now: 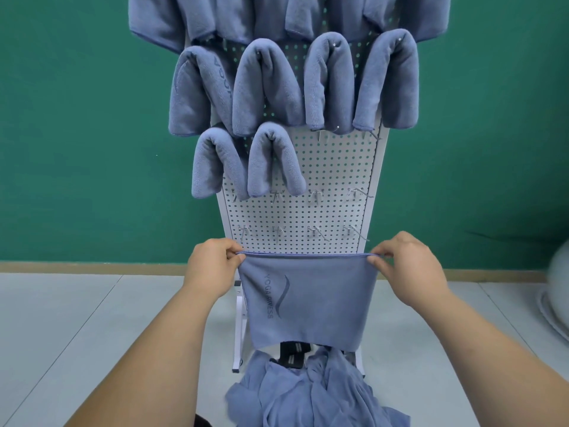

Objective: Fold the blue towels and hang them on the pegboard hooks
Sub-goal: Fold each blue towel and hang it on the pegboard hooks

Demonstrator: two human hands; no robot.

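Room: green wall (77, 118) beyond my hands, a tan skirting strip (92, 267) at its foot, pale tiled floor (77, 318) under my forearms. Fixture: white pegboard (332, 167) on a white stand, straight ahead between my hands. Held on it: folded blue towels (264, 87) draped over hooks, four in a full row, two in the row below on my left-hand side, more above cut off by the frame. Bare hooks (317, 194): two to the right of that pair, then two rows of four just above my knuckles. In hand: one blue towel (308, 300) printed YOGA FITNESS, hanging flat. My left hand (212, 266) pinches its upper left corner, my right hand (409, 266) pinches the upper right, the top edge taut between them. Below it: a loose heap of blue towels (308, 392). Far right of my right hand: a pale rounded object (557, 278), blurred.
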